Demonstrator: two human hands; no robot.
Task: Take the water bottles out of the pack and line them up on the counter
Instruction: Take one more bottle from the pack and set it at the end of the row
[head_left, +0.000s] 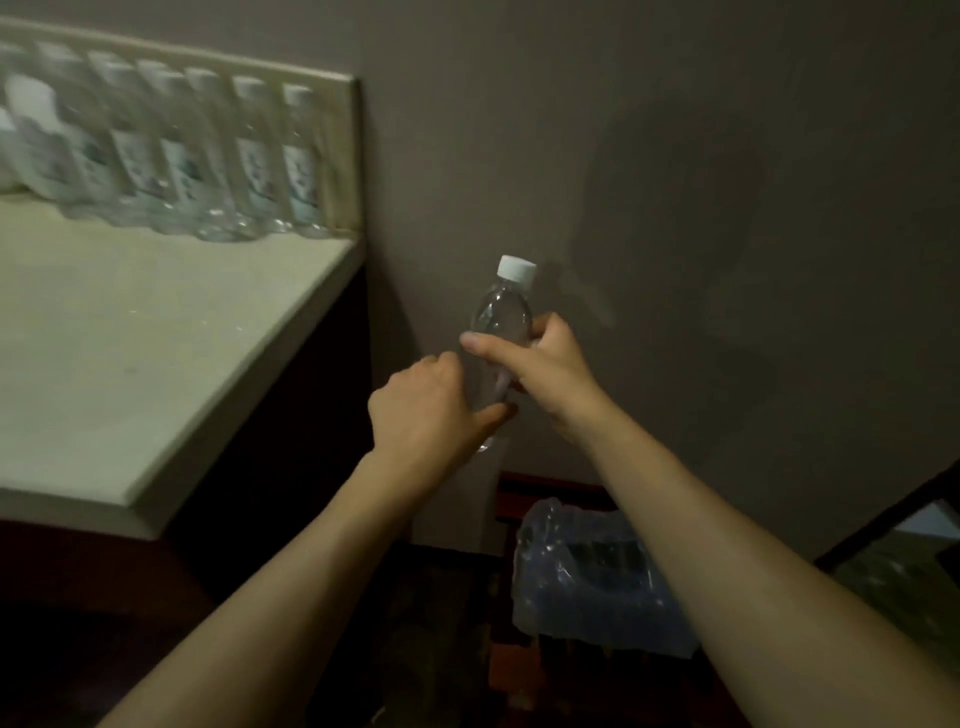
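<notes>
Right hand (540, 371) curls its thumb and fingers round the middle of a clear water bottle (501, 317), holding it upright in the air against the grey wall (701, 182), white cap (516, 268) up. Left hand (431, 410) meets the lower part of the same bottle, thumb laid along its side and fingers bent round it, so both hands grip it. Full of water, the bottle is likely fairly heavy for its size, with thin walls that give under a squeeze and a smooth skin that may slip; the waist is the safest hold, one hand being enough. Below the hands, on the floor, sits the pack (592, 571), its bluish plastic wrap torn and crumpled; how many bottles remain inside I cannot tell. Off to the left, the pale counter (156, 338) carries a row of bottles (208, 156) along its back edge, blurred. Open counter lies in front of the row, and nothing blocks the way across.
</notes>
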